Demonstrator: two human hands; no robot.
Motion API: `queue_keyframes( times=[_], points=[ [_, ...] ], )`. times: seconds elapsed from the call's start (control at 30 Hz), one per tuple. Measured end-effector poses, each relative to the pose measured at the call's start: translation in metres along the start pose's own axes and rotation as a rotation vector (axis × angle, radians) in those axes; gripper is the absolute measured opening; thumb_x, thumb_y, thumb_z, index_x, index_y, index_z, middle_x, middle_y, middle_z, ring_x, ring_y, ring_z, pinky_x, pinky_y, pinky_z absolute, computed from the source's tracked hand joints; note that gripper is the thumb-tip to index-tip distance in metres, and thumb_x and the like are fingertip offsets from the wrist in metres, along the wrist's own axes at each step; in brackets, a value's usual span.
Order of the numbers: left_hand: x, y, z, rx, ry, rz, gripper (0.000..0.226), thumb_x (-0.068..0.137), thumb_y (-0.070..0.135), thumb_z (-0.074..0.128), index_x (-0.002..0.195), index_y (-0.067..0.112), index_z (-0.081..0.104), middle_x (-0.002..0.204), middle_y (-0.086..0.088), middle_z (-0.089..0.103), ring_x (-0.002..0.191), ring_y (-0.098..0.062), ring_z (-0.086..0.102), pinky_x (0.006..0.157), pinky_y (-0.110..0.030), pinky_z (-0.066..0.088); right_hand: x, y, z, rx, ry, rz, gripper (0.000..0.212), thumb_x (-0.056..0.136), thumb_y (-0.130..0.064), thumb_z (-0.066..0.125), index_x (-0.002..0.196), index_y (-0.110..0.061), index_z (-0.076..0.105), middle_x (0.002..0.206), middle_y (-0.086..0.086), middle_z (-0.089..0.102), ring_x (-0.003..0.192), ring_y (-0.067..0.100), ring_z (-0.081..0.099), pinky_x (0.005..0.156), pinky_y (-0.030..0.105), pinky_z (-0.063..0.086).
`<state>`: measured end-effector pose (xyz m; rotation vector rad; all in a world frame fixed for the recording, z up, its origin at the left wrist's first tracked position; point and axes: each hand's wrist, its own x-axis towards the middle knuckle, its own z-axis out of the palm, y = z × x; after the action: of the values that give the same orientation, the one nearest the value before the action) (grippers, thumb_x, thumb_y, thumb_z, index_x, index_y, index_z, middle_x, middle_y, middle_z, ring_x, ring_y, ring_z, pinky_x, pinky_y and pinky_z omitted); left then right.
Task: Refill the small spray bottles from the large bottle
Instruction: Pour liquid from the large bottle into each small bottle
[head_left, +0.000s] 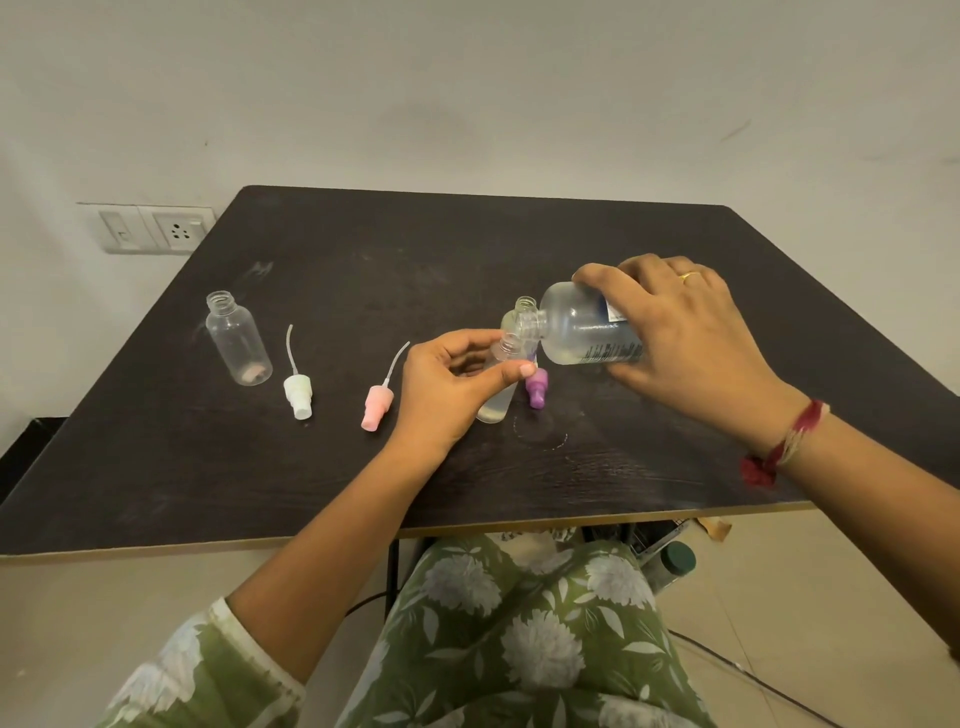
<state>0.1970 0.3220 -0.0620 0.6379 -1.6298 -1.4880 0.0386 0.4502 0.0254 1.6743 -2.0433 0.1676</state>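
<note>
Currently right hand (680, 338) grips large bottle (576, 330) tipped near-horizontal, neck pointing left, mouth right at the open neck of the small spray bottle (496, 405) that left hand (447, 389) pinches near-upright on the table (363, 260).

Single head-worn view, looking forward and down — close over the dark table (363, 249), wide-angle

Dark table (467, 249), empty bottle (238, 343), white cap (298, 397), pink cap (377, 408), purple cap (536, 389)

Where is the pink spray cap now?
Head view: the pink cap lies on the table, left of centre, between the white cap and the left hand.
</note>
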Motion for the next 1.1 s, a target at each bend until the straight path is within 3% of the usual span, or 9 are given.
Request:
queue_keyframes(
  times=[0.6, 0.8, 1.1],
  points=[
    [0.0, -0.0035, -0.0004, 0.04, -0.006, -0.007, 0.048, 0.064, 0.024, 0.087, 0.108, 0.01, 0.072, 0.102, -0.004, 0.074, 0.099, -0.017, 0.07, 0.092, -0.042, 0.055, 0.0011, 0.0026, -0.001, -0.051, 0.016, -0.021, 0.065, 0.071, -0.025, 0.072, 0.129, -0.029, 0.042, 0.108, 0.006, 0.054, 0.097, 0.03, 0.053, 0.087, 0.042, 0.04],
    [-0.0018, -0.0006, -0.0002, 0.027, -0.007, 0.002, 0.058, 0.058, 0.036, 0.085, 0.107, 0.01, 0.072, 0.101, -0.003, 0.075, 0.098, -0.016, 0.07, 0.091, -0.041, 0.055, 0.0018, 0.0036, -0.0012, -0.065, 0.024, -0.027, 0.068, 0.069, -0.022, 0.073, 0.129, -0.028, 0.042, 0.107, 0.006, 0.054, 0.096, 0.031, 0.053, 0.088, 0.043, 0.04],
    [-0.0019, -0.0006, -0.0002, 0.03, -0.009, -0.005, 0.056, 0.058, 0.032, 0.085, 0.107, 0.01, 0.072, 0.102, -0.003, 0.074, 0.098, -0.017, 0.07, 0.091, -0.04, 0.056, 0.0021, 0.0059, -0.0009, -0.079, 0.039, -0.032, 0.067, 0.07, -0.021, 0.072, 0.129, -0.029, 0.042, 0.107, 0.006, 0.054, 0.096, 0.03, 0.053, 0.088, 0.043, 0.039]
  ],
)
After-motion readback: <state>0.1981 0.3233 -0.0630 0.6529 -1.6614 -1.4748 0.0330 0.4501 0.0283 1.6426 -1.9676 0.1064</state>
